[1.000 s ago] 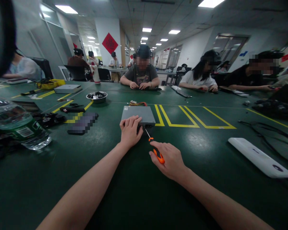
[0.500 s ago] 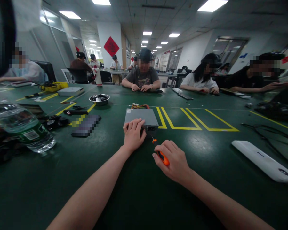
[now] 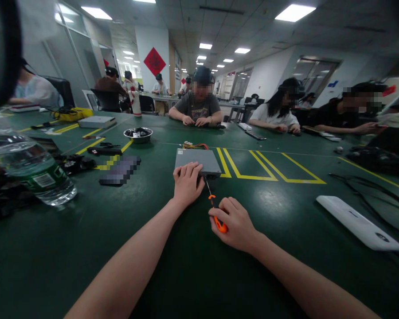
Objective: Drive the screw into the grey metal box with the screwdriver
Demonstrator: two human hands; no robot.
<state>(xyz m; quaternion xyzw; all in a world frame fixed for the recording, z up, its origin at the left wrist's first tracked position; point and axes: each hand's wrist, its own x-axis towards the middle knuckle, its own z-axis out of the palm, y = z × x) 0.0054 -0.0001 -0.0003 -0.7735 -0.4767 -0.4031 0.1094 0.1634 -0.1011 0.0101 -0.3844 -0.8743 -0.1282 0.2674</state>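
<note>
A grey metal computer power supply (image 3: 202, 160) lies on the green table, with coloured wires (image 3: 195, 145) coming out at its far side. My left hand (image 3: 187, 184) grips its near left corner, fingers over the top and thumb down by the front face. In my right hand (image 3: 234, 223) is a screwdriver (image 3: 213, 203) with an orange and black handle. Its thin shaft points up and away, and the tip is at the power supply's near face. Whether the tip sits in a screw is too small to tell.
A water bottle (image 3: 36, 173) and a dark phone (image 3: 119, 171) are to the left. Beyond them stands a metal bowl (image 3: 138, 135) of small parts. On the right lie a white device (image 3: 357, 223) and black cables (image 3: 369, 190). Several people sit around the table.
My right hand has moved slightly left and the screwdriver stands more upright in view, its tip now at the power supply's near face. My left hand stays on the power supply.
</note>
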